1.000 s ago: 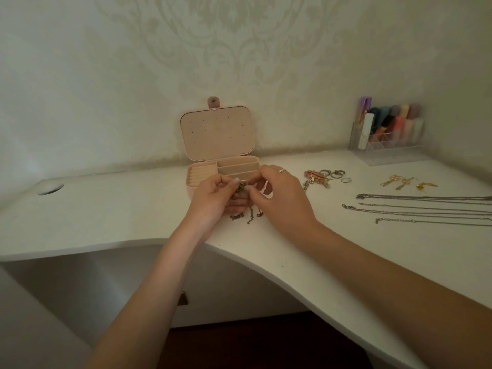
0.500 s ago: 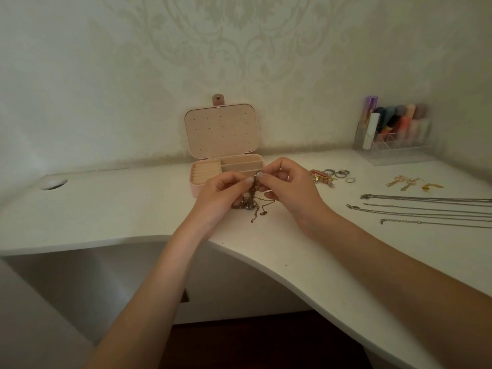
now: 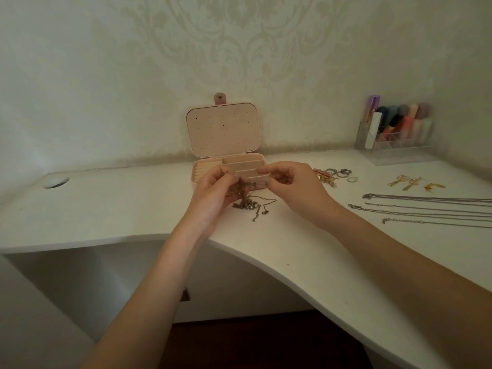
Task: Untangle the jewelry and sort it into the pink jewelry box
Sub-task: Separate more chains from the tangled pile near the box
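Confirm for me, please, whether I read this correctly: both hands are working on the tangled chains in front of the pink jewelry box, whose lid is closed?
Not quite. The head view shows the pink jewelry box with its lid standing open against the wall, compartments exposed. The rest holds: the left hand and right hand are working on the tangled chains in front of it.

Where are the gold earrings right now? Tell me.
In the head view, the gold earrings lie on the desk at the right, past the rings and just behind the laid-out chains.
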### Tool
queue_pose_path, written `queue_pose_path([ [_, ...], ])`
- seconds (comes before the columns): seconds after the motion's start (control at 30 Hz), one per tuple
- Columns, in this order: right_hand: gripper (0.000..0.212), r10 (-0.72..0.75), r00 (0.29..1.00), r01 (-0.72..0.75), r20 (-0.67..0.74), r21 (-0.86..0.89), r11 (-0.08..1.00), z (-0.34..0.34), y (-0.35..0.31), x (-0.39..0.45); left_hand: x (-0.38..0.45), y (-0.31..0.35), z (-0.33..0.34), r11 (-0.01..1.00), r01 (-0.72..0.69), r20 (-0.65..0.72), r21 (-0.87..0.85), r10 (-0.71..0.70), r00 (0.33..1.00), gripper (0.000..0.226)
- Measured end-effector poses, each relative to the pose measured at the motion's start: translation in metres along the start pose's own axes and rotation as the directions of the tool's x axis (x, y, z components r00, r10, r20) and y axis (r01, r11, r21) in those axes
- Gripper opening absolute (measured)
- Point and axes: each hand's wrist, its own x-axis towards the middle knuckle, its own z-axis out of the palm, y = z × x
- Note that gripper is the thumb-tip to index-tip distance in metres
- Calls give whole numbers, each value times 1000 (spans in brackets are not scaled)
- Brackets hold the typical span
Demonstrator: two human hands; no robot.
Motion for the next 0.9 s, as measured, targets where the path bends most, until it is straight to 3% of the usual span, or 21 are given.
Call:
queue_pose_path([
  [0.1, 23, -31, 999, 33, 16, -157, 987, 1, -1, -1, 0, -2, 0, 1000, -8, -36, 15, 9, 999, 21],
  [0.23, 24, 10, 1000, -8, 17, -124, 992, 5, -4, -2, 1, -4, 0, 996, -9, -47, 85, 13, 999, 19],
  [0.33, 28, 203, 977, -211, 68, 167, 963, 7, -10, -2, 1, -6, 1, 980, -11, -36, 198, 19, 999, 19],
  [0.43, 30, 318, 924, -383, 213, 514, 768, 7, -16, -3, 1, -7, 1, 965, -32, -25, 258, 40, 999, 19],
  [0.53, 27, 343, 888, -459, 307, 633, 623, 4, -14, -4, 2, -8, 0, 953, -49, -14, 298, 56, 998, 18],
  [0.6, 26, 347, 870, -493, 350, 630, 600, 2, -14, -5, 2, -8, 0, 958, -53, -10, 280, 58, 998, 17],
  [0.7, 22, 349, 880, -472, 322, 510, 719, 2, -15, -5, 2, -7, 0, 969, -59, -34, 240, 69, 997, 15],
  [0.8, 17, 338, 921, -379, 194, 240, 894, 2, -16, -4, 3, -6, -2, 984, -40, -40, 174, 48, 998, 12],
  [0.9, 16, 238, 962, -253, 136, 114, 961, 4, -12, -7, 1, -4, -1, 994, -30, -2, 101, 31, 1000, 8],
])
